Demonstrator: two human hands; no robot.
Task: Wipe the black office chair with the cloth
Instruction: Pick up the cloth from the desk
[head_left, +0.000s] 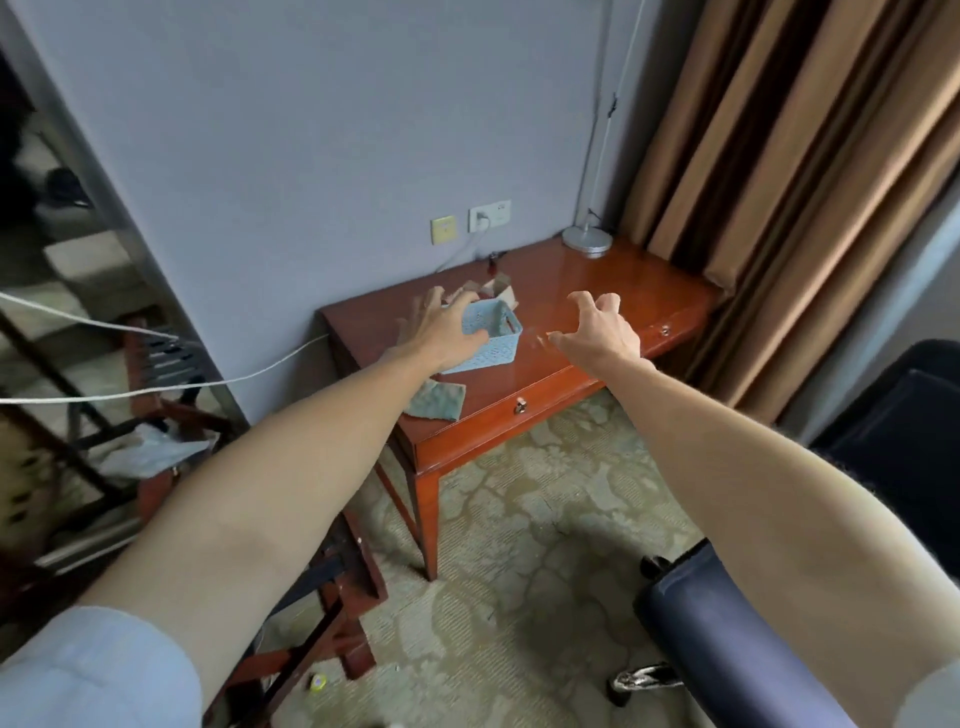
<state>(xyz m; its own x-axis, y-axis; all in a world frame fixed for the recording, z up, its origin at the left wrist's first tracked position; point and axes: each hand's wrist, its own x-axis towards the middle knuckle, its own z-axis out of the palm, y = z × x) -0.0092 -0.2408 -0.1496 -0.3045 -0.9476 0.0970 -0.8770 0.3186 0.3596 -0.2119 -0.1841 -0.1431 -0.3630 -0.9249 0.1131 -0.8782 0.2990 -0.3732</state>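
Now your left hand (441, 332) reaches over the blue basket (488, 338) on the desk (597, 374), fingers spread, holding nothing. Your right hand (602, 332) hovers beside it, fingers apart. A green cloth (436, 400) lies near the desk's edge; the chair (727, 634) sits lower right.

Two hands (441, 332) (602, 327), one basket (493, 343), one cloth (439, 401)

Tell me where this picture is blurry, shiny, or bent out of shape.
Head view: both hands, left and right, are motion-blurred at the fingers; window light glares off the glossy desk top; wide-angle distortion tilts the wall and curtain toward the edges.
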